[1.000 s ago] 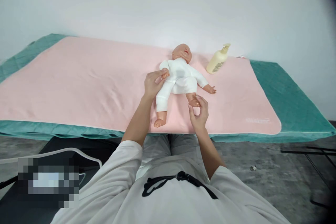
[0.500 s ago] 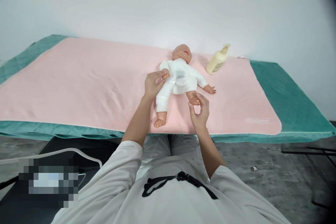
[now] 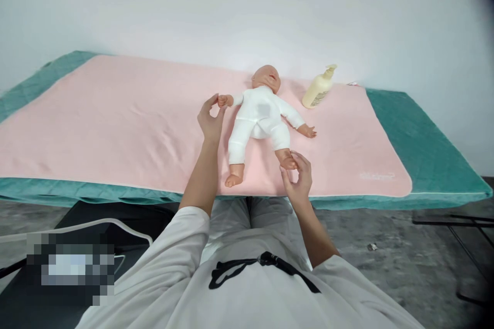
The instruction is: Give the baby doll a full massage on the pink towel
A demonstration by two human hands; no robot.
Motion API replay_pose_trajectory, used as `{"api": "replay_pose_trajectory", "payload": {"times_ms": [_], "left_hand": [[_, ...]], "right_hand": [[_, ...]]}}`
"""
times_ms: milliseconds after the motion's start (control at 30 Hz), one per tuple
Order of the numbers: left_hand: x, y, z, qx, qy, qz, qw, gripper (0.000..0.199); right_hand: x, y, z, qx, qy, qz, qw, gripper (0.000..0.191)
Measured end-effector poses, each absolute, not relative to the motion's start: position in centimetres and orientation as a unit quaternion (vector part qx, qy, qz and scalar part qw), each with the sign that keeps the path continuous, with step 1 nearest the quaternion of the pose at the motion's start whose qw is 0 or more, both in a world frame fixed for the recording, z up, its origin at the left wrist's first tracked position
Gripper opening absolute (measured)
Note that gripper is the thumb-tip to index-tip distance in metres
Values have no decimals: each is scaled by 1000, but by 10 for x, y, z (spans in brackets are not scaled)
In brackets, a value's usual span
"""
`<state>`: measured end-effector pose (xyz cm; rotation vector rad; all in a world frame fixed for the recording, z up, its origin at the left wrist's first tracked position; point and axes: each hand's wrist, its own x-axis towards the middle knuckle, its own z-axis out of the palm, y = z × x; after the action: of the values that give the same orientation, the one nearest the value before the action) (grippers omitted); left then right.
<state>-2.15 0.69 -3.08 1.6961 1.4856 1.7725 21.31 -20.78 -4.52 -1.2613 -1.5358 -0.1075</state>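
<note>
A baby doll (image 3: pixel 258 108) with a white cloth body lies on its back on the pink mat (image 3: pixel 127 118), its head toward the wall. My left hand (image 3: pixel 210 117) pinches the doll's hand on the left side, and that arm is stretched out sideways. With thumb and fingers, my right hand (image 3: pixel 300 177) grips the doll's foot on the right side; that leg is extended toward me. The doll's other arm and other leg rest on the mat, untouched.
A cream pump bottle (image 3: pixel 318 90) stands upright on the mat, right of the doll's head. Green quilted padding (image 3: pixel 428 139) shows beneath the mat. A white wall (image 3: pixel 231 10) rises behind. A black chair (image 3: pixel 127 216) is below the table at left.
My left hand has moved the doll's arm outward to the left, away from its body. My right hand has drawn the doll's foot toward me, straightening the bent leg.
</note>
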Motion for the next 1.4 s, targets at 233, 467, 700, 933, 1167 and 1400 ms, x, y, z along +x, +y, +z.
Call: {"api": "replay_pose_trajectory", "payload": {"times_ms": [233,467,700,933,1167,1400], "left_hand": [[-51,28,-51,523,589,595,161,42],[-69,44,-73,477,636,584,163,42],[-79,58,-92,494,653,531,218,52],[-69,52,-80,468,667,542,206,65],[-38,32,-45,541,539,628,149,62],[-3,9,-18,613,475,617,137,59]], "right_hand": [[215,-229,-68,-534,-658,-38,529,49],[215,-237,-88,-546,-666,-18,507,49],[213,-237,-93,-555,-661,-21,505,48],[212,-238,-91,-552,-656,-19,514,49],[212,-234,-78,-544,-653,-44,525,47],[210,-223,-57,-536,-646,-57,541,48]]}}
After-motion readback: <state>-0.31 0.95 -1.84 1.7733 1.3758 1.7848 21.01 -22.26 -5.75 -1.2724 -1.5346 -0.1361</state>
